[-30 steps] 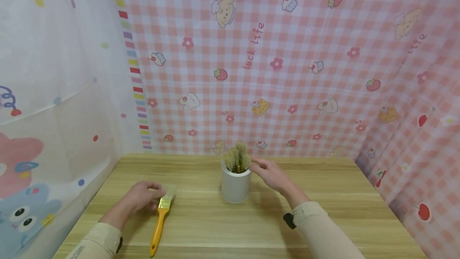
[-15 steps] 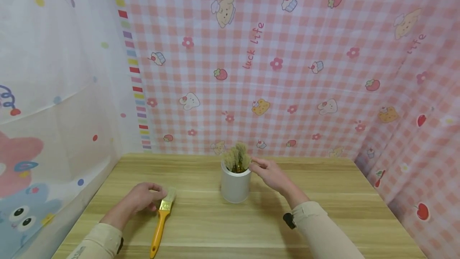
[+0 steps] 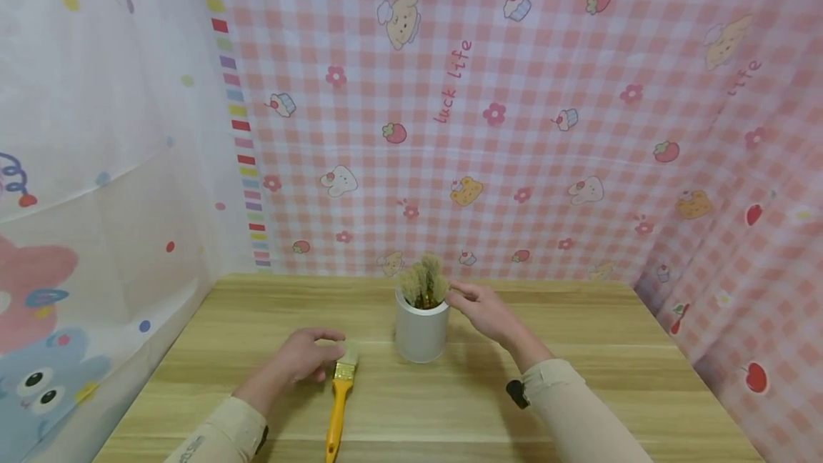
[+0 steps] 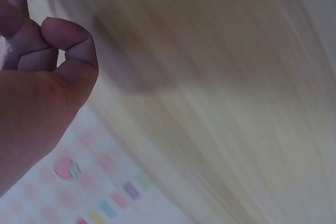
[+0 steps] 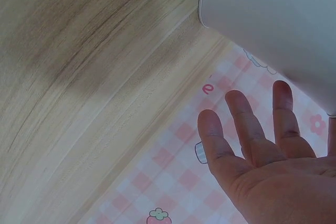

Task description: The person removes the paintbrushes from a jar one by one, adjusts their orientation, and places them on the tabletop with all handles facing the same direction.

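In the head view, my left hand pinches a paintbrush at its pale bristle end. The yellow handle points toward the near side, below a gold-coloured band. In the left wrist view my left hand has curled fingers, and the brush is almost wholly out of frame. At the table's middle stands a white pot with a grass-like plant. My right hand holds the pot's right rim by thumb and index finger, its other fingers stretched out beside the wall. The rim hides the index fingertip.
A wood-grain table carries the pot and the brush. Behind it hangs a pink checked cloth with printed figures. On the left is a white printed curtain. Each wrist wears a beige sleeve with a black device.
My left hand has moved to the right along the table with the paintbrush, closer to the pot. My right hand and the pot have stayed in place.
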